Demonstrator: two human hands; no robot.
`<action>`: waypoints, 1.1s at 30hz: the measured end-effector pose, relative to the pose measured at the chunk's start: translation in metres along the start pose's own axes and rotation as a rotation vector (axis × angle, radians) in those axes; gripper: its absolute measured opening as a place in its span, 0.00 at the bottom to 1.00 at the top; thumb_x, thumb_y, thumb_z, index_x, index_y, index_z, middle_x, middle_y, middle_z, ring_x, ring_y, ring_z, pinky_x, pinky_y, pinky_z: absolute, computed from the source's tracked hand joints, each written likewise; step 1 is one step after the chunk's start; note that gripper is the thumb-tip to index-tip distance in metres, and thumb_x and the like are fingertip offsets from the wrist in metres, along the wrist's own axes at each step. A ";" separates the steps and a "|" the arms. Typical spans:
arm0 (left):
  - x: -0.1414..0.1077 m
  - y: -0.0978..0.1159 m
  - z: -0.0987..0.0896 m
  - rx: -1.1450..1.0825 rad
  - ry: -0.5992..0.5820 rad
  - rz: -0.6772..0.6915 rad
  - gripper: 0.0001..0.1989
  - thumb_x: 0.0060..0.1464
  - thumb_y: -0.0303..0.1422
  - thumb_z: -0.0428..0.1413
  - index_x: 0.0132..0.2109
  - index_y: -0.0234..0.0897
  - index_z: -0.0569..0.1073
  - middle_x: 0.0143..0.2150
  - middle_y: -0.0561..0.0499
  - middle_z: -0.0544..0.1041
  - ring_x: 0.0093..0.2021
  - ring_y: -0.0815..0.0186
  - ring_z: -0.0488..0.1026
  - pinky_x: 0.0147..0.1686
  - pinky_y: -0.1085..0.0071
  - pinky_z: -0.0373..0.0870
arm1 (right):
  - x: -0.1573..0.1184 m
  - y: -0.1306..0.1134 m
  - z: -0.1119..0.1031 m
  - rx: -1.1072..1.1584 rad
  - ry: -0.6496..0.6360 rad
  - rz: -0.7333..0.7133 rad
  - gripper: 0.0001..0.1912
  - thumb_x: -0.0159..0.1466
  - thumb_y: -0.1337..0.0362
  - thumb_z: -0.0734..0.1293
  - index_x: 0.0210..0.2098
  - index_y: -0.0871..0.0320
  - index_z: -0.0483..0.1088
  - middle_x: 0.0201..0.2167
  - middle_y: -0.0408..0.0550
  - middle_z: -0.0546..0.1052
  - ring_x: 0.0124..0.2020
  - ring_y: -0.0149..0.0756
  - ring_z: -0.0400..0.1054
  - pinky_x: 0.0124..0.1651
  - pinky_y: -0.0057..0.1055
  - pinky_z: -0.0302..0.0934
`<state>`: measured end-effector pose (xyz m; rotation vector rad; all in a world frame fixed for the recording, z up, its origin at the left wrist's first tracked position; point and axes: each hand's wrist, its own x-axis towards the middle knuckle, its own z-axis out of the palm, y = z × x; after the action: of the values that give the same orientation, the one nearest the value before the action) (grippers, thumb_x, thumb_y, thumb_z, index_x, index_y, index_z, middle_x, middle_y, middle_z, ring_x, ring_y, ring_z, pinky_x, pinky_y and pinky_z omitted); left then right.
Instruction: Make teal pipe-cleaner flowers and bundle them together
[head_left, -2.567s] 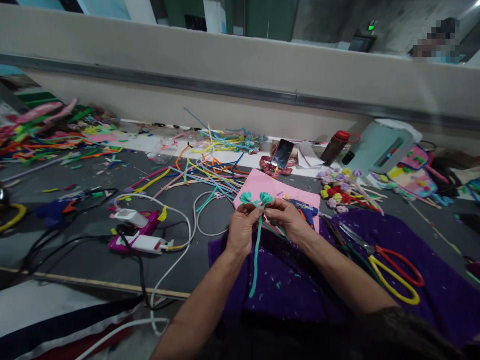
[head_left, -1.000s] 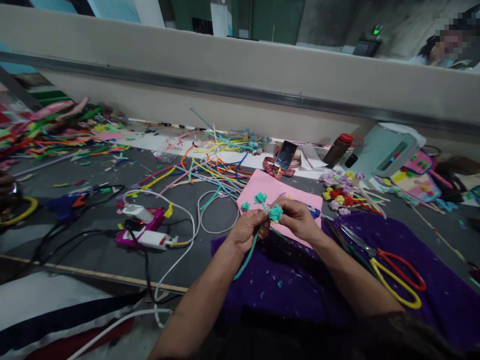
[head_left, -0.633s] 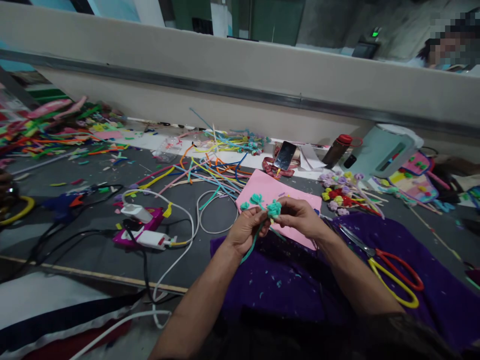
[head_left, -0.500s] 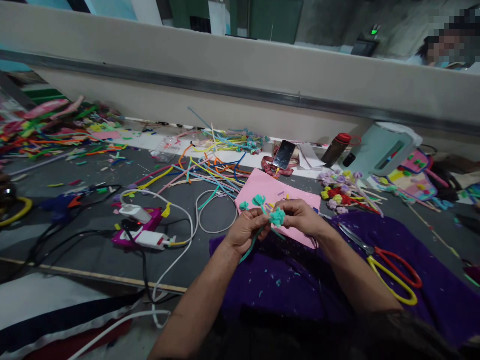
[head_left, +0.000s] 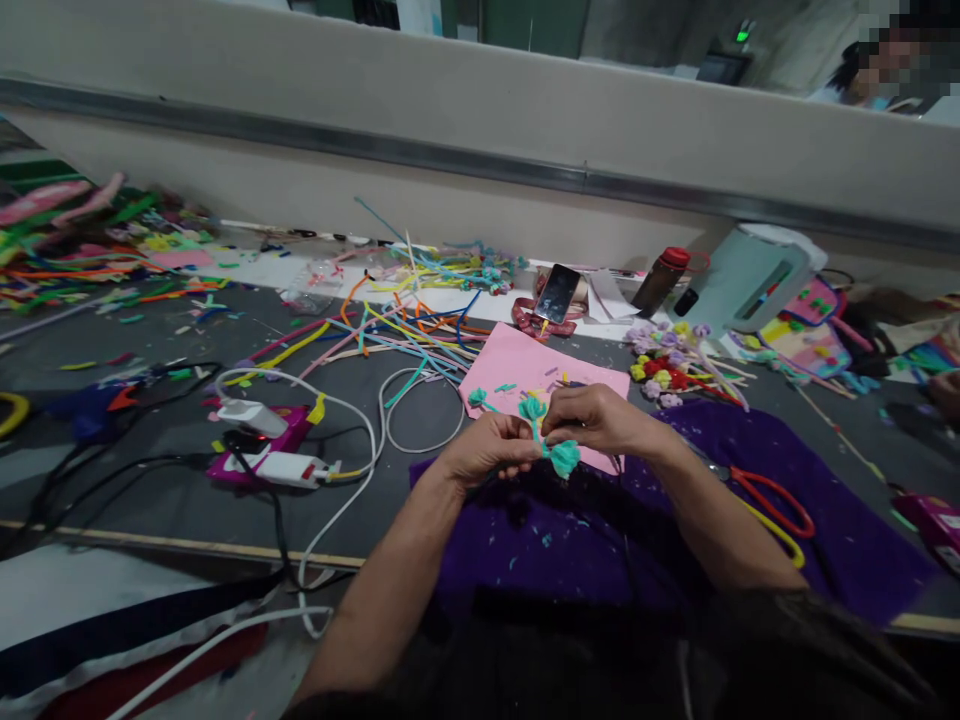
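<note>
Between my two hands is a teal fuzzy-stem flower piece [head_left: 565, 458] with several tufted heads. My left hand [head_left: 491, 450] pinches its stem from the left. From the right, my right hand [head_left: 596, 418] is closed on the same piece near the lowest head, fingertips close to those of my left hand. Below and behind the hands lies a pink sheet [head_left: 517, 360] with small teal, yellow and purple scraps. A purple cloth [head_left: 525, 560] covers the table edge in front of me. Scissors with red and yellow handles [head_left: 772, 500] rest on it, partly behind my right forearm.
A power strip [head_left: 262, 445] with cables and a blue glue gun [head_left: 90, 405] sit left. Coloured stems [head_left: 405, 320] spread behind. Further right are a phone [head_left: 560, 292], a bottle [head_left: 661, 282], a pale green kettle [head_left: 761, 275] and small fuzzy flowers [head_left: 664, 365]. Another person's hand [head_left: 946, 390] shows at the right edge.
The large teal head has turned downward and sits lower between my hands. My right hand has shifted over the stem. The view has moved slightly, and a hand has appeared at the right edge.
</note>
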<state>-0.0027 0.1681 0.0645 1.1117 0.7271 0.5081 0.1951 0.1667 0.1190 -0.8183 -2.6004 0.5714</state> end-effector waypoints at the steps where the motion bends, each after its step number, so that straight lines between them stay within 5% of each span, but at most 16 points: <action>1: -0.001 0.000 0.002 0.028 -0.004 -0.001 0.11 0.38 0.32 0.62 0.21 0.33 0.67 0.16 0.55 0.69 0.12 0.78 0.60 0.12 0.81 0.54 | 0.000 -0.002 -0.004 -0.072 -0.034 0.007 0.07 0.62 0.65 0.62 0.34 0.60 0.71 0.31 0.47 0.73 0.31 0.30 0.66 0.32 0.26 0.54; 8: 0.003 -0.002 0.014 0.148 0.124 0.093 0.09 0.38 0.33 0.60 0.22 0.33 0.69 0.15 0.57 0.66 0.14 0.75 0.60 0.14 0.79 0.55 | 0.012 -0.024 -0.020 -0.604 -0.094 0.193 0.08 0.60 0.65 0.61 0.30 0.61 0.71 0.28 0.48 0.74 0.26 0.30 0.64 0.24 0.28 0.42; 15: 0.015 -0.013 0.014 -0.027 0.443 0.272 0.11 0.36 0.32 0.62 0.23 0.34 0.66 0.14 0.58 0.67 0.13 0.74 0.61 0.14 0.78 0.54 | 0.013 -0.028 0.017 -0.605 0.223 0.214 0.09 0.62 0.64 0.59 0.31 0.60 0.70 0.28 0.47 0.73 0.29 0.31 0.66 0.28 0.26 0.50; 22: 0.016 -0.014 0.003 -0.570 0.271 0.322 0.10 0.38 0.30 0.63 0.26 0.33 0.68 0.20 0.57 0.70 0.19 0.75 0.66 0.21 0.79 0.64 | 0.012 -0.026 0.054 -0.499 0.583 0.042 0.06 0.62 0.68 0.61 0.33 0.59 0.70 0.29 0.48 0.75 0.30 0.30 0.68 0.33 0.25 0.58; 27: 0.014 -0.015 -0.005 -0.713 0.220 0.290 0.07 0.41 0.26 0.61 0.30 0.32 0.72 0.24 0.55 0.73 0.22 0.76 0.69 0.25 0.80 0.66 | 0.007 -0.018 0.061 -0.591 0.650 -0.080 0.08 0.60 0.72 0.63 0.37 0.58 0.70 0.32 0.49 0.76 0.32 0.31 0.69 0.35 0.26 0.60; 33: 0.009 -0.007 0.000 -0.819 0.283 0.239 0.07 0.38 0.23 0.61 0.30 0.32 0.72 0.25 0.55 0.75 0.24 0.73 0.71 0.26 0.78 0.68 | 0.006 -0.015 0.059 -0.429 0.668 -0.020 0.08 0.60 0.70 0.63 0.39 0.59 0.70 0.31 0.50 0.76 0.31 0.31 0.69 0.34 0.26 0.61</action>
<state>0.0038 0.1714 0.0557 0.3551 0.5398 1.0664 0.1570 0.1434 0.0765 -0.9095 -2.1077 -0.2562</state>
